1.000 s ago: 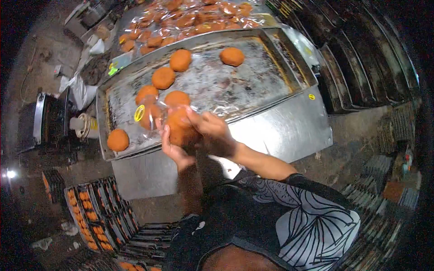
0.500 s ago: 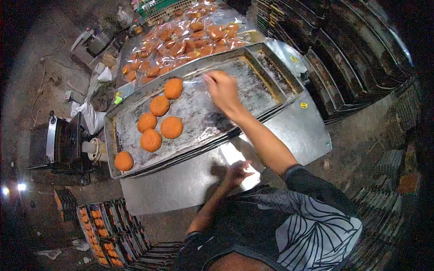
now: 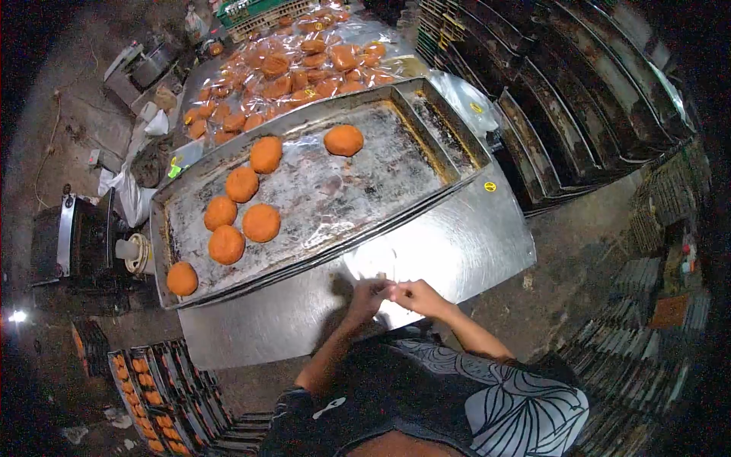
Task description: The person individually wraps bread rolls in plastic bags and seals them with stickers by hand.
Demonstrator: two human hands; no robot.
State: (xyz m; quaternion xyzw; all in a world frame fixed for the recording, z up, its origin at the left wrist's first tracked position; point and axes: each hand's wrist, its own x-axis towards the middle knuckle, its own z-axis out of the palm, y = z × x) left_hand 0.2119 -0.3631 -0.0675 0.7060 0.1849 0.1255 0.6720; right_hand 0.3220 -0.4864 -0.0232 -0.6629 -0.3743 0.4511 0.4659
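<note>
My left hand point(image 3: 368, 298) and my right hand point(image 3: 419, 298) meet over the steel table's near edge, fingers pinched together. Something thin and clear may lie between them, but bright glare hides it. Just beyond is a metal baking tray point(image 3: 320, 247), seemingly stacked on others. Several round orange-brown buns lie in its left part, including a bun point(image 3: 261, 222) near the middle of the group. One more bun point(image 3: 343, 140) sits apart, toward the tray's far side.
Behind the tray lies a pile of bagged buns point(image 3: 276, 65) in clear plastic. The steel tabletop point(image 3: 259, 324) extends toward me. Dark trays point(image 3: 563, 114) stand stacked at the right, and racks of buns point(image 3: 148, 396) stand low at the left. A green crate point(image 3: 263, 15) is at the back.
My right hand has drawn back from over the tray to meet my left hand. The separate bun at the far side now shows where that hand was. The view has shifted slightly.
</note>
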